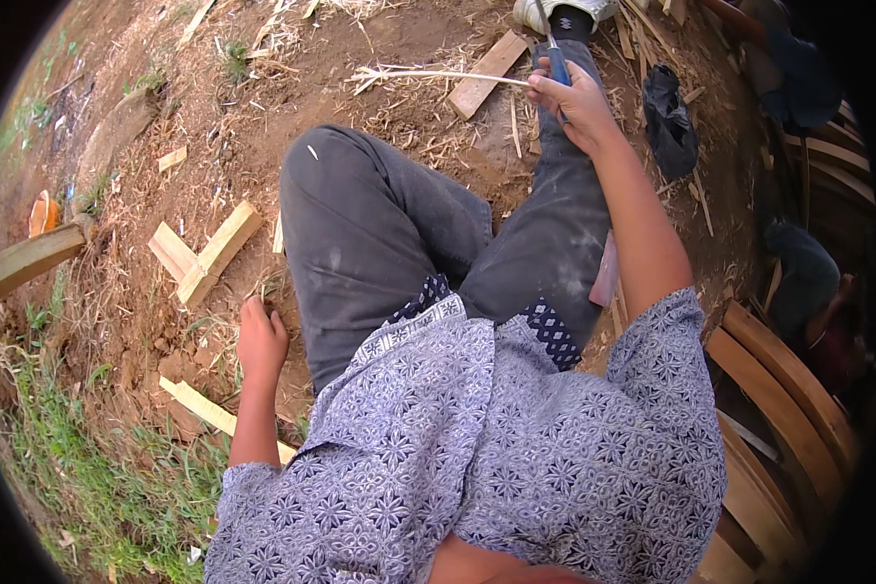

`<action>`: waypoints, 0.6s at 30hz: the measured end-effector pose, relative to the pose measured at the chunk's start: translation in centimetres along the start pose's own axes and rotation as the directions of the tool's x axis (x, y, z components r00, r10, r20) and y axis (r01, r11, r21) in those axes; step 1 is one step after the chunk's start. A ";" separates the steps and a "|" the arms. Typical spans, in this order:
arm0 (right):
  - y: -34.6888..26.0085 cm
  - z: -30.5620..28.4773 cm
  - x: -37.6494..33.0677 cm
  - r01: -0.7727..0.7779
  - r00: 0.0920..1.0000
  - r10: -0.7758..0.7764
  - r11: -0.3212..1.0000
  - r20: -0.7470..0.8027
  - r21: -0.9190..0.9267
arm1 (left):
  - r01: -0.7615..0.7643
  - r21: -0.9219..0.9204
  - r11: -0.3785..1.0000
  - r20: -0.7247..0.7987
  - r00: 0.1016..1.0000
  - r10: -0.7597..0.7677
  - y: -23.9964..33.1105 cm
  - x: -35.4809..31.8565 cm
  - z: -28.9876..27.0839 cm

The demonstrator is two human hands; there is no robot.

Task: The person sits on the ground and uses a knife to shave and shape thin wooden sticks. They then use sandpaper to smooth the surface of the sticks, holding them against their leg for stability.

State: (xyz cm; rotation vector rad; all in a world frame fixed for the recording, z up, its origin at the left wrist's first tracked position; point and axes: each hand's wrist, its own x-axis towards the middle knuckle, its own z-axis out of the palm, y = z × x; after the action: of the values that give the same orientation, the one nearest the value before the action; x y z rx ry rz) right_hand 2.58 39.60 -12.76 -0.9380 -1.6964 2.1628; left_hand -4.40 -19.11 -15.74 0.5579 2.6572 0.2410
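Observation:
My right hand is closed around the blue handle of a slim metal-shafted hand tool, above my stretched-out leg. The kind of tool is hard to make out. From the same grip, a thin pale wood strip sticks out to the left, its far end frayed into slivers. My left hand hangs low beside my bent knee, close to the ground. Its thumb stands apart from the bent fingers; the fingertips are partly hidden, and nothing shows in the hand.
Two joined wood blocks lie left of my knee; a flat board lies ahead. A black plastic bag is right of my leg. Curved wooden pieces are stacked at right; a curved beam enters at left. Shavings litter the soil.

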 end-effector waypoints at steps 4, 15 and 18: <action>1.7 -1.1 2.2 -0.026 0.996 0.033 0.996 0.081 -0.080 | -0.121 0.192 0.974 -0.062 0.989 0.135 2.1 0.8 -2.7; 3.6 -0.1 3.7 -0.035 0.992 0.044 0.996 0.114 -0.079 | -0.823 -0.042 0.567 -0.384 0.537 0.751 31.0 21.5 -5.1; 4.3 -0.1 4.2 -0.019 0.996 0.020 1.000 0.087 -0.011 | -0.770 -0.233 0.594 -0.139 0.631 0.763 33.9 26.9 0.7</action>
State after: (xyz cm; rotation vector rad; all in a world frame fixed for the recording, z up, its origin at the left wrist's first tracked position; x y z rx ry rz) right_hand 0.25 40.64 -18.20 -0.8778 -1.7464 2.2403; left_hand -14.83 22.91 -17.62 1.5945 2.1571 0.8509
